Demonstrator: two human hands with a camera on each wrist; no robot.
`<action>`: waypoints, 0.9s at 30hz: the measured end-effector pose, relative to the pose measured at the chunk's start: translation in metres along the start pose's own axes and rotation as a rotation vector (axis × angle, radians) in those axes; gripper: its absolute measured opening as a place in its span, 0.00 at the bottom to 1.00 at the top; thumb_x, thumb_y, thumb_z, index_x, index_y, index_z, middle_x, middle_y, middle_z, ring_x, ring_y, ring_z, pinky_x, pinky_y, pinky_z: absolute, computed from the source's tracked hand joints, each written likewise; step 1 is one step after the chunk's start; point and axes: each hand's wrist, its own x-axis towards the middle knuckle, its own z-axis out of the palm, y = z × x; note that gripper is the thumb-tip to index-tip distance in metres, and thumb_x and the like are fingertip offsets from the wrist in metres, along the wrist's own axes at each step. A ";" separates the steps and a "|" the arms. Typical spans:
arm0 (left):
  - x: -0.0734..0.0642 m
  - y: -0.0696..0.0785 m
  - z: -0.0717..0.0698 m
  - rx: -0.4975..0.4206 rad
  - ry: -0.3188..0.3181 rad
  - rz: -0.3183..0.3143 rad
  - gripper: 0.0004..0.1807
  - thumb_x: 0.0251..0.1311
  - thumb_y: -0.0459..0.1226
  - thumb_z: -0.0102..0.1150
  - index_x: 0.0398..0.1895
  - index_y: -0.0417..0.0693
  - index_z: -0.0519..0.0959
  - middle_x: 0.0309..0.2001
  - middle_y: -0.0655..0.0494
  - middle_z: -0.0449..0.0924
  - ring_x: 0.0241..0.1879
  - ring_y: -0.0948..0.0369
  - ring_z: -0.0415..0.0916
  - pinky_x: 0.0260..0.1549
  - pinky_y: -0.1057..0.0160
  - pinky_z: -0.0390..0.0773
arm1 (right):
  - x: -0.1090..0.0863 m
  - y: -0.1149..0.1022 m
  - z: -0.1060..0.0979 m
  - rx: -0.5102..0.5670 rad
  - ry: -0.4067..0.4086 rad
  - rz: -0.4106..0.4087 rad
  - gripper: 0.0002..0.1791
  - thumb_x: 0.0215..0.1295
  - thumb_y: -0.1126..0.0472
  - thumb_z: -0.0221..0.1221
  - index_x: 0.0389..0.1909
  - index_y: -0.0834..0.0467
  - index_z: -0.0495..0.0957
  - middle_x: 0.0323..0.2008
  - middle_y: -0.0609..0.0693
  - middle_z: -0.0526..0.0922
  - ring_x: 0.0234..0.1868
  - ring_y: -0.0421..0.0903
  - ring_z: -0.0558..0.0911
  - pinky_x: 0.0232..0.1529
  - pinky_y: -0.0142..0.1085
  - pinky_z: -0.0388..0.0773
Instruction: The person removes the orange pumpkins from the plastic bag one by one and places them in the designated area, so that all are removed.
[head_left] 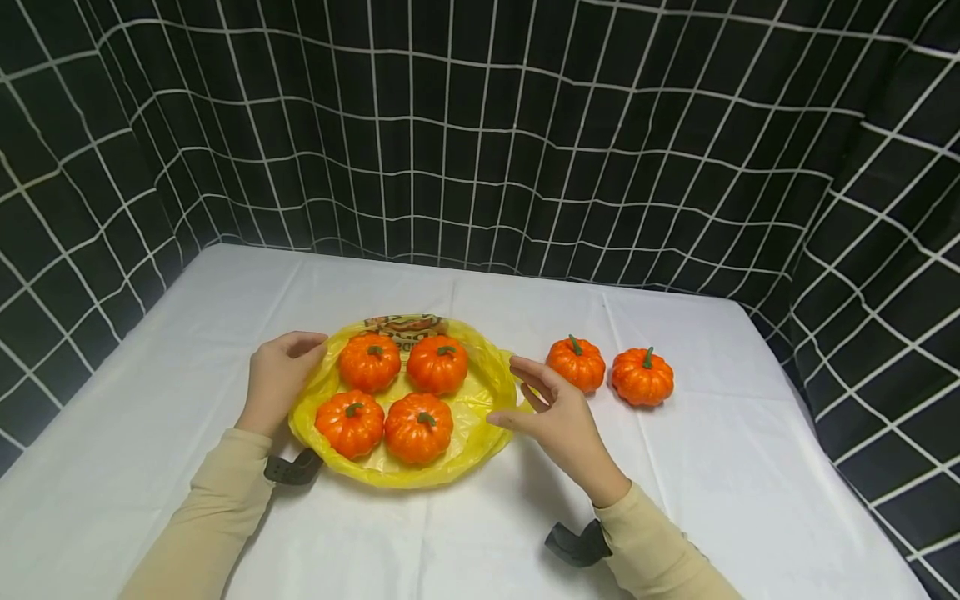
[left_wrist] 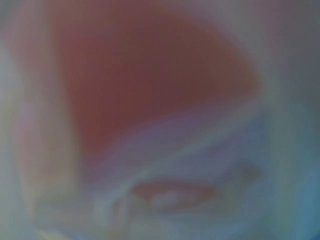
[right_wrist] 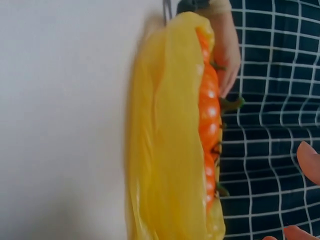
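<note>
A yellow plastic bag lies spread on the white cloth, its rim rolled out into a round opening. Inside sit several small orange pumpkins with green stems. My left hand is at the bag's left side, fingertips right at the rim, fingers fairly straight. At the right rim, my right hand has thumb and fingers spread apart, with nothing between them. From the side, the right wrist view shows the bag's wall with pumpkins rising above it. The left wrist view is badly blurred.
Two more pumpkins stand right of the bag: one pumpkin just beyond my right hand, another pumpkin farther right. White cloth covers the table. A black curtain with white grid lines surrounds the back and sides.
</note>
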 end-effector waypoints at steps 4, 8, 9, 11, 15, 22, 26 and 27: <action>0.000 0.000 0.000 -0.001 -0.004 -0.009 0.18 0.69 0.41 0.56 0.54 0.39 0.81 0.54 0.39 0.83 0.56 0.47 0.78 0.55 0.52 0.80 | 0.002 0.004 0.009 -0.004 -0.031 -0.021 0.43 0.49 0.67 0.75 0.68 0.65 0.68 0.72 0.56 0.68 0.73 0.52 0.67 0.71 0.41 0.67; 0.000 0.000 0.001 -0.004 -0.004 -0.008 0.19 0.69 0.43 0.56 0.54 0.39 0.81 0.53 0.39 0.83 0.56 0.48 0.79 0.54 0.54 0.81 | 0.004 0.004 0.017 0.004 -0.060 -0.015 0.44 0.48 0.67 0.75 0.68 0.64 0.68 0.71 0.56 0.69 0.74 0.52 0.67 0.71 0.42 0.67; 0.000 0.000 0.001 -0.006 -0.003 -0.007 0.19 0.69 0.43 0.56 0.54 0.39 0.81 0.53 0.39 0.83 0.56 0.48 0.79 0.54 0.54 0.81 | 0.004 0.004 0.019 0.006 -0.067 -0.012 0.44 0.47 0.67 0.75 0.68 0.64 0.68 0.71 0.57 0.69 0.74 0.53 0.67 0.71 0.42 0.67; 0.000 0.000 0.000 -0.009 -0.003 -0.002 0.19 0.69 0.43 0.57 0.54 0.39 0.81 0.53 0.39 0.83 0.56 0.48 0.79 0.55 0.53 0.81 | 0.005 0.003 0.024 -0.004 -0.078 -0.003 0.45 0.47 0.67 0.76 0.68 0.63 0.68 0.71 0.57 0.70 0.74 0.53 0.67 0.71 0.42 0.67; 0.000 0.000 0.000 -0.008 0.004 0.003 0.18 0.69 0.42 0.57 0.54 0.39 0.81 0.53 0.39 0.83 0.56 0.47 0.79 0.56 0.52 0.80 | 0.006 0.002 0.034 -0.029 -0.106 -0.007 0.45 0.47 0.67 0.76 0.69 0.63 0.67 0.71 0.57 0.69 0.74 0.53 0.66 0.71 0.44 0.66; -0.001 0.000 -0.001 -0.009 0.003 -0.007 0.18 0.69 0.42 0.56 0.54 0.39 0.81 0.54 0.39 0.83 0.56 0.47 0.78 0.56 0.52 0.80 | 0.008 0.000 0.047 -0.034 -0.166 -0.039 0.45 0.47 0.68 0.75 0.69 0.65 0.67 0.70 0.59 0.70 0.73 0.56 0.67 0.72 0.48 0.66; -0.001 0.001 -0.001 -0.008 0.001 -0.003 0.19 0.69 0.42 0.56 0.54 0.39 0.81 0.54 0.38 0.83 0.56 0.47 0.78 0.57 0.51 0.80 | 0.009 0.001 0.052 -0.037 -0.188 -0.027 0.46 0.46 0.68 0.76 0.69 0.64 0.67 0.70 0.58 0.70 0.73 0.54 0.67 0.72 0.48 0.65; -0.001 0.001 -0.001 -0.008 0.001 -0.002 0.18 0.69 0.42 0.56 0.54 0.39 0.81 0.54 0.39 0.83 0.57 0.47 0.78 0.57 0.51 0.80 | 0.009 0.002 0.053 -0.042 -0.194 -0.025 0.46 0.46 0.67 0.76 0.69 0.63 0.67 0.70 0.57 0.70 0.73 0.54 0.67 0.72 0.48 0.65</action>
